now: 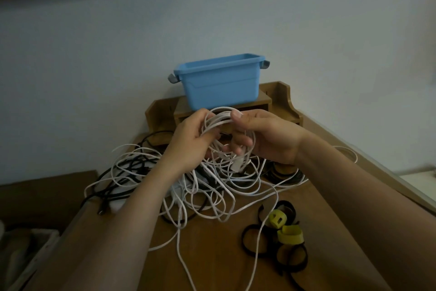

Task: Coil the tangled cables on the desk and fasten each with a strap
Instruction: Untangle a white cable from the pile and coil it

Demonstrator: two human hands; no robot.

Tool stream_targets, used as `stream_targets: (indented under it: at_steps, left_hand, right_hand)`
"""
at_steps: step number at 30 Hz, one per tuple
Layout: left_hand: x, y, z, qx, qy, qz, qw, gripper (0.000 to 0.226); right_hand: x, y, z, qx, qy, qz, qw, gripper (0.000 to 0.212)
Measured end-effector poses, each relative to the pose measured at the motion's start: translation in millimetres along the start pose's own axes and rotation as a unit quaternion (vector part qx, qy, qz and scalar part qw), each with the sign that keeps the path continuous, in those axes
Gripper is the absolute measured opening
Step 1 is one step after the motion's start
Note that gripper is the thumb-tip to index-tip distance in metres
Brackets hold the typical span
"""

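Above desk point(212, 255), two hands point(188, 139) point(266, 139), one coil point(221, 119), maybe two yellow straps point(278, 219) point(290, 236)

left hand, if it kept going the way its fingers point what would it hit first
Likely the right hand: the left hand, gripping the white cable coil, points across at it. Depth is unclear; it could pass by and reach the wooden organiser behind.

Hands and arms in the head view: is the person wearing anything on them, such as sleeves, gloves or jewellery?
Nothing shows. The left hand and right hand are bare: no gloves, rings or watch. The left forearm and right forearm are uncovered down to the frame's edge, so no sleeve is in view.
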State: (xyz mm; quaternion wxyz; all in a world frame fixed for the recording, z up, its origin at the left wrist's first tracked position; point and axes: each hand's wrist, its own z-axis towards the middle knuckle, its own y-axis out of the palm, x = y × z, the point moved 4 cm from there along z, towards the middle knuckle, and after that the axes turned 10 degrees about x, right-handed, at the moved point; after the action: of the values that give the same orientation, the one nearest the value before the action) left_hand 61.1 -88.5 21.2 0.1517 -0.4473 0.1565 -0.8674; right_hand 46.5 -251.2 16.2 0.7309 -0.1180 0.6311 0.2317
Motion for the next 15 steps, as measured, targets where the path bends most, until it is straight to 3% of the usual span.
stream_targets:
  at_steps: [3,6,12,15]
  left_hand:
    - [0.1,0.2,-1.7,0.029,0.047,0.086,0.995,0.007]
    - [-2.8,4.8,-3.9,0.022,0.032,0.104,0.994,0.006]
    - [-10.7,9.0,-6.5,-0.063,-0.026,0.027,0.997,0.017]
    - [-17.0,7.0,-3.8,-0.072,-0.038,0.036,0.996,0.011]
  right_hand:
    - [0.8,2.0,2.0,0.01,-0.01,-0.03,0.999,0.033]
    - [-1.1,1.4,3.0,0.052,-0.021,-0.051,0.997,0.039]
    - [-6.4,-13.8,5.0,0.172,-0.06,-0.036,0.983,0.042]
    - [-8.0,-30.6,7.2,0.245,-0.072,0.003,0.967,0.041]
